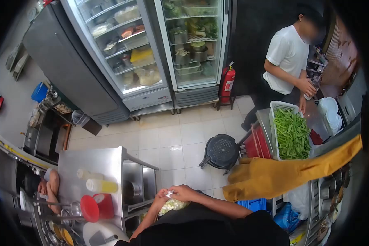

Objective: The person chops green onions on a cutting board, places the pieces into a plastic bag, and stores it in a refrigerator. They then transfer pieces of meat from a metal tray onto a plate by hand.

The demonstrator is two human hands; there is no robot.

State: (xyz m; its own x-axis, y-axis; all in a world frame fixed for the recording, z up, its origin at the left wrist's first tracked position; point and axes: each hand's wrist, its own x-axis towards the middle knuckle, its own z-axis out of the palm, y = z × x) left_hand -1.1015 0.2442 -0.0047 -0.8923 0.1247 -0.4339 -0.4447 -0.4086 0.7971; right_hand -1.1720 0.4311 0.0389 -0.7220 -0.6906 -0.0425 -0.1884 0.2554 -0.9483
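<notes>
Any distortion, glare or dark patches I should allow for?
Head view: wide-lens bending, black corners; head view: glare on floor tiles, dark wall nearly featureless; head view: left hand and right hand small, fine detail on the plastic bag hard to read.

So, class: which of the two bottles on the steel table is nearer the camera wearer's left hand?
The yellower bottle, in front; the paler bottle stands just behind it, farther from the left hand, which pinches the bag.
</notes>
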